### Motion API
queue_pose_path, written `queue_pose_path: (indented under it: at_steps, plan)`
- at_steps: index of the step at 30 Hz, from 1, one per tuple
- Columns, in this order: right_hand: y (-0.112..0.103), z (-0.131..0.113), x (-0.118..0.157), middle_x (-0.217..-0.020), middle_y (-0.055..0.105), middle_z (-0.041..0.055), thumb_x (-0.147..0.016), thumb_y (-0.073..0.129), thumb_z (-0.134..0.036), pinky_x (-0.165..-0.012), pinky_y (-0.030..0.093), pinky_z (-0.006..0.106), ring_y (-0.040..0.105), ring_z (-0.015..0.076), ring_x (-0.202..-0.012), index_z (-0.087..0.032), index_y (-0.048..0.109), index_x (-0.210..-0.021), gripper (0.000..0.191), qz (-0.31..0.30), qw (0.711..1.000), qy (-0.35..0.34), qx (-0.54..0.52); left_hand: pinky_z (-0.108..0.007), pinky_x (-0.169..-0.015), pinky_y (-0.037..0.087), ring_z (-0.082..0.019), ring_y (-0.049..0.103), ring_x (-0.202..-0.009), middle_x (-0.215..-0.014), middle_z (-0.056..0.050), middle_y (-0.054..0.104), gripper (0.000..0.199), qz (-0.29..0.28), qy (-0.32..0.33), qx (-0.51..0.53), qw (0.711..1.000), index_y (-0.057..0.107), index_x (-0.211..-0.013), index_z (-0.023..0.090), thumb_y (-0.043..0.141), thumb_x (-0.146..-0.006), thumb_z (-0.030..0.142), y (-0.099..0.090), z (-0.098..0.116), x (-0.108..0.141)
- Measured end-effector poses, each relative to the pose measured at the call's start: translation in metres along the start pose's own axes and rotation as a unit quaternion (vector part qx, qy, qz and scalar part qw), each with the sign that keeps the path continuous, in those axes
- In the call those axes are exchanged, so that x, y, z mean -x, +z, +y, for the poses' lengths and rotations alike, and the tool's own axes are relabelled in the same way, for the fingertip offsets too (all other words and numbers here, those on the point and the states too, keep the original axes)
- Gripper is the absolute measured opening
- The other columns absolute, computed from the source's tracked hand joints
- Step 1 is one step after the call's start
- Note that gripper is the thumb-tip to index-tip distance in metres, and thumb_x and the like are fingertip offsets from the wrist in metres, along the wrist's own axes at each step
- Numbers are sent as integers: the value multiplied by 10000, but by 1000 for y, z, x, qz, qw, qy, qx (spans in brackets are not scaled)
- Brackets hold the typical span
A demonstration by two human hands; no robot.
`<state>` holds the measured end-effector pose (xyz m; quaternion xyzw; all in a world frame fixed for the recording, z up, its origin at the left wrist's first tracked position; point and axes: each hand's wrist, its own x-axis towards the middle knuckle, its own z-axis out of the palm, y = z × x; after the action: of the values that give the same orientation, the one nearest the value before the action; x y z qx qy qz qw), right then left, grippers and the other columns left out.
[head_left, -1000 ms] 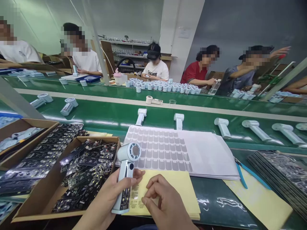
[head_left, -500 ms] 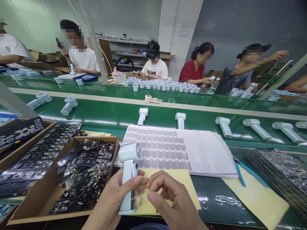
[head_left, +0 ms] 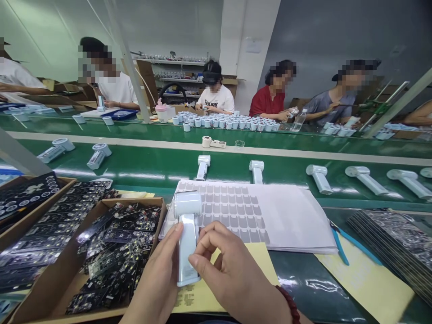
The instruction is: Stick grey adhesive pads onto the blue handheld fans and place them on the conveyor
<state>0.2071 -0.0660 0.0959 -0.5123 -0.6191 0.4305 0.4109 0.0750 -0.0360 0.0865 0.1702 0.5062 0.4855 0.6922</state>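
A light-blue handheld fan (head_left: 187,243) with a round head stands nearly upright, its smooth handle face toward me. My left hand (head_left: 162,265) is closed around the handle from the left. The fingers of my right hand (head_left: 229,265) are curled, thumb and forefinger pinched against the handle's lower right side; whatever they pinch is hidden. Behind the fan lies a stack of white sheets with rows of grey stickers (head_left: 232,209). Yellow paper (head_left: 259,265) is under my hands.
A cardboard box (head_left: 162,225) of loose circuit boards stands left. Teal-handled pliers (head_left: 341,248) lie right, near stacked dark panels (head_left: 388,252). Several light-blue fans (head_left: 319,177) lie on the green belt (head_left: 158,164). People sit across, behind rows of small blue-white cups (head_left: 229,122).
The fan has turned, so its smooth face shows instead of its open side with the parts. My right hand has moved left, onto the handle; the clear piece near its fingers no longer shows.
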Motion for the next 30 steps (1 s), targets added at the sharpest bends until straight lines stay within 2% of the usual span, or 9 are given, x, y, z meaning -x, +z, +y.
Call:
queue_pose_path:
  at_steps: [3,6,11,13,16,20,24,26,30]
  plan:
    - [-1,5,-3,-923,526,-10,-837,592,-53,-589,430,220,552,109,-742,-199,548,-771,166,12,998,-45,33,-369,-981,502,-281,629,-1143,-1140,-63,729,424,-71,-7,19,997,688,-1207,216,706,-821,389,1,3,6]
    - [-3,7,-6,-899,533,-11,-842,596,-73,-599,435,227,550,119,-756,-202,549,-765,157,21,998,-51,20,-375,-992,484,-300,611,-1172,-1151,-49,728,527,-160,-6,0,987,677,-1219,254,812,-711,303,0,7,10]
    - [-6,10,-10,-882,546,8,-849,650,-317,-503,487,210,565,156,-759,-212,568,-744,170,40,979,17,-198,-378,-949,504,-316,638,-1137,-1158,-66,725,701,-231,-44,-87,968,654,-1246,265,844,-588,114,-2,19,4]
    - [-16,16,-12,-925,597,26,-870,626,-421,-519,518,229,600,169,-776,-216,581,-792,224,76,973,8,-216,-369,-928,522,-316,652,-1117,-1156,-88,727,681,-216,-39,-115,969,665,-1221,232,849,-573,129,-1,33,-6]
    - [-48,32,-17,-1133,669,71,-952,495,-474,-720,563,320,648,211,-933,-222,615,-1071,302,151,988,40,18,-329,-844,563,-297,680,-1061,-1148,-101,731,662,-179,5,-191,965,681,-1170,203,871,-540,129,8,65,-35]
    - [-93,61,-28,-1393,570,151,-1002,318,-284,-913,508,433,559,291,-1224,-138,361,-1480,502,166,892,161,389,-253,-707,561,-179,701,-815,-940,-90,727,229,-116,67,-332,934,694,-993,118,706,-768,80,30,115,-105]
    - [-115,92,-40,-1211,662,227,-947,259,-172,-744,546,478,622,364,-1121,-48,405,-1461,548,142,874,186,426,-272,-597,543,-123,625,-697,-919,-29,667,166,-17,87,-402,911,641,-1023,135,630,-899,244,51,144,-182]
    - [-123,114,-42,-1193,685,182,-951,262,-228,-706,562,456,657,347,-1071,-120,441,-1455,545,146,860,197,447,-323,-663,567,-157,648,-799,-1032,-61,662,272,31,100,-428,898,621,-1116,149,623,-906,323,55,148,-212]
    - [-140,177,-44,-1154,739,86,-908,382,-300,-684,601,366,712,284,-993,-264,563,-1357,485,159,885,97,427,-385,-747,575,-194,654,-905,-1135,-84,648,336,91,134,-480,862,603,-1185,166,618,-906,351,46,155,-253]
